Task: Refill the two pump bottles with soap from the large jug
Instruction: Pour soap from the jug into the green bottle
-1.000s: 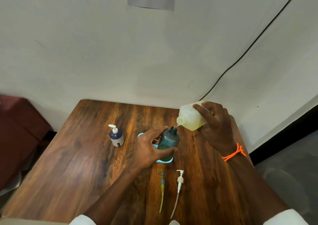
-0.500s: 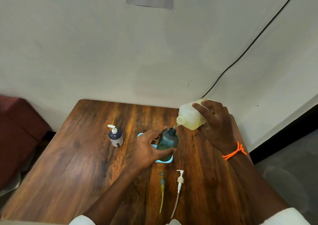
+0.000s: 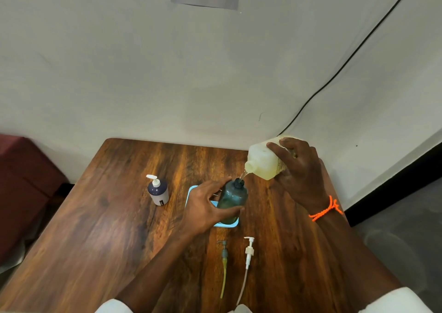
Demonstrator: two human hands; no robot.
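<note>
Right hand (image 3: 299,176) grips the tilted soap jug (image 3: 264,162) above the open teal bottle (image 3: 233,199), which our left hand (image 3: 205,207) holds on the blue tray (image 3: 191,193); we are pouring, and next must level the jug before overflow

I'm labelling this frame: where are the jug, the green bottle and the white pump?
jug (image 3: 263,160): head view, on its pale side wall.
green bottle (image 3: 233,196): head view, on its body.
white pump (image 3: 249,249): head view, on its collar.
</note>
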